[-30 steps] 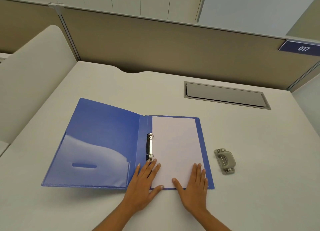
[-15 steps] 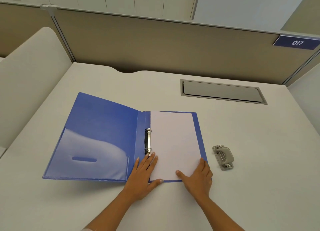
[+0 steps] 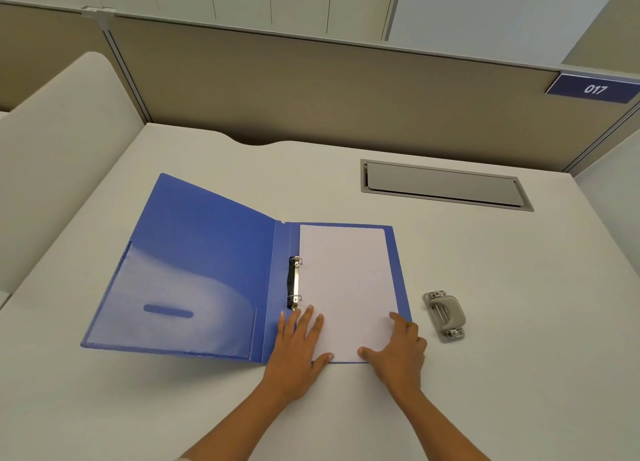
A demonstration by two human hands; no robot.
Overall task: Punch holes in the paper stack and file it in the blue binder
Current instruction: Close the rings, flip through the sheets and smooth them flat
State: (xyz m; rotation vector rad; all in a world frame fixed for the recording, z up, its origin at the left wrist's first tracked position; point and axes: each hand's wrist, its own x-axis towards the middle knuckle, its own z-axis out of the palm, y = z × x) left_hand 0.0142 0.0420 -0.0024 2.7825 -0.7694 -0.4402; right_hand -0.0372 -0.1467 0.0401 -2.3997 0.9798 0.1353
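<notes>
The blue binder (image 3: 194,263) lies open on the white desk, its left cover slightly raised. A white paper stack (image 3: 346,280) lies on the binder's right half beside the metal rings (image 3: 295,282). My left hand (image 3: 298,349) rests flat on the stack's near left corner, just below the rings. My right hand (image 3: 398,353) lies on the stack's near right corner and the binder's edge, fingers relaxed. A grey hole punch (image 3: 445,315) sits on the desk just right of the binder.
A grey cable hatch (image 3: 443,185) is set into the desk (image 3: 502,374) at the back right. Beige partition walls (image 3: 329,90) close the back, with a blue 017 sign (image 3: 594,88). A curved white side panel (image 3: 59,149) stands at the left.
My right hand has slid from the stack's near middle to its near right corner. My left hand has stayed by the rings. The camera view has shifted slightly.
</notes>
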